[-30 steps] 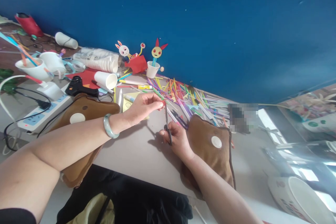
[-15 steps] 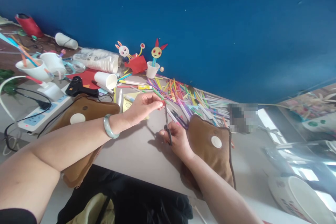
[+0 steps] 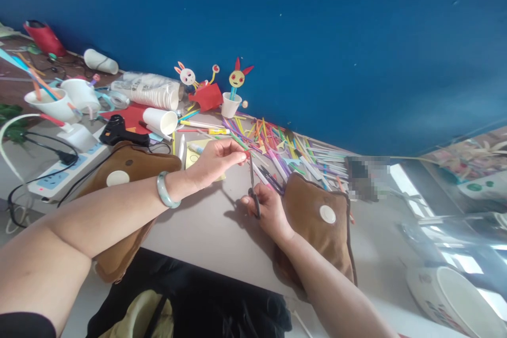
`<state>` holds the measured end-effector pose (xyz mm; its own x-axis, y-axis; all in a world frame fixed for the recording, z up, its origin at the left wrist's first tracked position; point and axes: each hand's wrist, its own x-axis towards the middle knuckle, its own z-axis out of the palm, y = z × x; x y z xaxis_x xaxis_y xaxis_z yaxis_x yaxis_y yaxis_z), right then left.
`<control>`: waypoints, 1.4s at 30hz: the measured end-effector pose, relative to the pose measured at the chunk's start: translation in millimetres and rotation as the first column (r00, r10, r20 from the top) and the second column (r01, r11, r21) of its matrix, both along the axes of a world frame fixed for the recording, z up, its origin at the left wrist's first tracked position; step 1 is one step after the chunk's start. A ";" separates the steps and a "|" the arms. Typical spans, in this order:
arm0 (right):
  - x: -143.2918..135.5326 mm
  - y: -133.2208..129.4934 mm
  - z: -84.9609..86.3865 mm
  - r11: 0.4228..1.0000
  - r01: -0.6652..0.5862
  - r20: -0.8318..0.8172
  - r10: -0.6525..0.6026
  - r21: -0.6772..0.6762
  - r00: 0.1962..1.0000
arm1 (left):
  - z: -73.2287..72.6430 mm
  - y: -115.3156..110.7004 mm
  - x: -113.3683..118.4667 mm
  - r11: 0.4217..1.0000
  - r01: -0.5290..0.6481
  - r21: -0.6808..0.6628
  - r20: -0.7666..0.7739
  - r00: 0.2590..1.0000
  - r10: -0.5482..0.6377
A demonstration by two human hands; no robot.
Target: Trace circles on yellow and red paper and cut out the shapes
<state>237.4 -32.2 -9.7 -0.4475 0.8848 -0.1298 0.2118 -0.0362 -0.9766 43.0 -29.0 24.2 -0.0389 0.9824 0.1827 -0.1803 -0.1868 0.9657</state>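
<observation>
My right hand grips a pair of dark-handled scissors, its blades pointing up and away from me. Pinched between the thumb and fingers of my left hand is a small red piece, mostly hidden, probably paper. The scissor tips meet the red piece at my left fingertips; whether the blades are parted I cannot tell. Beneath my left hand lies a yellow paper sheet with a circle drawn on it. A second pair of scissors rests on the table just beyond my right hand.
Brown cushion-like pouches lie under both forearms. Colourful sticks spread along the blue wall. At left are a black glue gun, a power strip and paper cups. Two rabbit-faced figures stand behind; a white bowl sits right.
Both hands hold almost the same place, with the scissors still at the red piece. The whole view has shifted very slightly.
</observation>
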 end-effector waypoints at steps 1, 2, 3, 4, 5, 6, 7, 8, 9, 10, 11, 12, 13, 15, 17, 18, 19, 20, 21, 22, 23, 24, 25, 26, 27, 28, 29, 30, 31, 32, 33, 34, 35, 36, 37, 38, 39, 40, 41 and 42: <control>0.1 0.1 -0.3 1.000 -0.002 0.001 0.002 0.001 1.000 | -0.2 0.0 -0.1 1.000 -0.001 0.003 -0.004 1.000 0.001; 0.2 0.3 -0.5 1.000 -0.003 0.001 0.003 0.001 1.000 | -0.4 0.0 -0.2 1.000 -0.004 0.005 -0.008 1.000 0.004; 0.2 0.4 -0.6 1.000 -0.004 0.002 0.004 0.000 1.000 | -0.6 0.0 -0.3 1.000 -0.006 0.007 -0.012 1.000 0.007; 0.2 0.4 -0.6 1.000 -0.003 0.002 0.003 0.000 1.000 | -0.7 0.0 -0.4 1.000 -0.008 0.008 -0.016 1.000 0.009; 0.2 0.5 -0.7 1.000 -0.003 0.004 0.003 0.000 1.000 | -0.7 0.0 -0.5 1.000 -0.010 0.008 -0.020 1.000 0.010; 0.1 0.6 -0.7 1.000 -0.005 0.004 0.005 -0.001 1.000 | -0.7 0.0 -0.6 1.000 -0.010 0.007 -0.023 1.000 0.010; 0.0 0.7 -0.8 1.000 -0.006 0.001 0.006 -0.003 1.000 | -0.7 0.1 -0.6 1.000 -0.009 0.006 -0.022 1.000 0.009; 0.0 0.7 -0.9 1.000 -0.007 -0.003 0.007 -0.006 1.000 | -0.5 0.1 -0.6 1.000 -0.008 0.004 -0.019 1.000 0.008; 0.0 0.9 -1.0 1.000 -0.009 -0.006 0.009 -0.009 1.000 | -0.2 0.2 -0.5 1.000 -0.006 0.002 -0.013 1.000 0.006; 0.0 1.0 -1.0 1.000 -0.009 -0.009 0.008 -0.010 1.000 | 0.1 0.2 -0.4 1.000 -0.003 -0.001 -0.006 1.000 0.003; 0.1 1.0 -0.9 1.000 -0.009 -0.010 0.009 -0.013 1.000 | 0.5 0.2 -0.2 1.000 -0.001 -0.001 0.002 1.000 0.001; 0.3 1.1 -0.6 1.000 -0.007 -0.009 0.006 -0.014 1.000 | 1.0 0.2 0.0 1.000 0.002 0.000 0.010 1.000 -0.002; 0.4 1.1 -0.3 1.000 -0.006 -0.006 0.005 -0.015 1.000 | 1.4 0.1 0.2 1.000 0.003 0.001 0.015 1.000 -0.003; 0.8 1.1 0.6 1.000 -0.003 0.005 0.003 -0.012 1.000 | 2.0 0.1 0.4 1.000 0.002 0.003 0.018 1.000 -0.002; 1.2 1.2 1.2 1.000 0.003 0.018 -0.003 -0.001 1.000 | 1.6 0.4 0.3 1.000 0.001 0.003 0.015 1.000 -0.001; 1.5 1.4 1.3 1.000 0.007 0.022 -0.008 0.010 1.000 | 1.0 0.6 0.2 1.000 0.002 0.001 0.013 1.000 -0.002; 1.7 1.7 1.2 1.000 0.012 0.020 -0.012 0.021 1.000 | 0.2 1.0 0.1 1.000 0.003 -0.001 0.015 1.000 -0.003; 2.0 2.1 0.9 0.999 0.015 0.015 -0.015 0.031 1.000 | -0.7 1.4 0.0 1.000 0.005 -0.002 0.018 1.000 -0.005; 2.2 2.5 0.5 0.999 0.014 0.007 -0.014 0.039 1.000 | -1.5 1.8 -0.1 1.000 0.005 -0.005 0.019 1.000 -0.005; 2.5 2.9 0.1 0.999 0.009 -0.002 -0.009 0.044 1.000 | -2.3 2.1 0.0 1.000 0.004 -0.009 0.018 1.000 -0.004; 2.8 3.3 -0.3 0.999 0.000 -0.011 0.001 0.047 1.000 | -2.8 2.4 0.1 1.000 0.003 -0.012 0.015 1.000 -0.003; 3.0 3.5 -0.4 0.999 -0.015 -0.016 0.016 0.044 1.000 | -3.0 2.4 0.2 1.000 0.004 -0.015 0.011 1.000 -0.003; 3.2 3.6 -0.4 0.999 -0.032 -0.018 0.032 0.040 0.999 | -2.8 2.4 0.5 1.000 0.003 -0.018 0.008 1.000 -0.003; 3.4 3.5 -0.1 0.998 -0.049 -0.016 0.049 0.036 0.999 | -2.3 2.1 0.8 1.000 0.006 -0.024 0.005 1.000 -0.005; 3.5 3.3 0.5 0.997 -0.064 -0.014 0.065 0.032 0.998 | -1.4 1.7 1.1 1.000 0.008 -0.030 0.004 1.000 -0.008; 3.5 3.0 1.3 0.996 -0.081 -0.012 0.081 0.027 0.997 | -0.3 1.2 1.3 0.999 0.011 -0.036 0.003 1.000 -0.011; 3.4 2.6 2.4 0.995 -0.096 -0.010 0.096 0.022 0.995 | 0.8 0.6 1.5 0.999 0.014 -0.041 -0.002 1.000 -0.014; 3.3 2.2 3.5 0.994 -0.110 -0.011 0.110 0.016 0.994 | 1.8 0.0 1.5 0.999 0.016 -0.045 -0.009 1.000 -0.017; 3.1 1.8 4.7 0.992 -0.124 -0.014 0.124 0.009 0.992 | 2.5 -0.6 1.4 0.999 0.019 -0.045 -0.019 1.000 -0.019; 2.8 1.5 5.9 0.991 -0.137 -0.018 0.137 0.002 0.990 | 2.9 -1.1 1.2 0.999 0.021 -0.045 -0.033 0.999 -0.023; 2.6 1.1 7.0 0.989 -0.148 -0.021 0.147 -0.004 0.989 | 2.8 -1.5 1.0 0.999 0.022 -0.044 -0.046 0.999 -0.024; 2.3 0.8 7.9 0.988 -0.155 -0.021 0.155 -0.008 0.988 | 2.4 -1.7 0.7 0.999 0.021 -0.044 -0.058 0.998 -0.023; 2.2 0.5 8.5 0.987 -0.159 -0.020 0.158 -0.007 0.987 | 1.6 -1.8 0.6 0.999 0.019 -0.043 -0.066 0.998 -0.022; 2.1 0.3 9.0 0.987 -0.161 -0.017 0.160 -0.005 0.987 | 0.6 -1.7 0.5 0.999 0.018 -0.043 -0.071 0.997 -0.021; 2.1 0.0 9.2 0.988 -0.157 -0.011 0.157 0.001 0.988 | -0.4 -1.5 0.6 0.999 0.019 -0.046 -0.069 0.997 -0.022; 2.2 -0.1 9.1 0.989 -0.148 -0.004 0.148 0.008 0.989 | -1.3 -1.2 0.8 0.999 0.020 -0.051 -0.059 0.998 -0.023; 2.5 -0.2 8.9 0.992 -0.128 -0.001 0.128 0.019 0.992 | -2.0 -0.8 1.1 0.998 0.023 -0.060 -0.044 0.999 -0.026; 2.8 -0.2 8.6 0.995 -0.098 -0.002 0.098 0.031 0.995 | -2.5 -0.4 1.5 0.997 0.028 -0.073 -0.026 0.999 -0.030; 3.2 -0.1 8.3 0.997 -0.056 -0.008 0.057 0.045 0.998 | -2.7 0.0 2.1 0.995 0.036 -0.089 -0.011 0.999 -0.037; 3.7 0.2 8.1 0.998 -0.007 -0.016 0.008 0.063 1.000 | -2.8 0.3 2.6 0.993 0.049 -0.105 -0.004 0.999 -0.049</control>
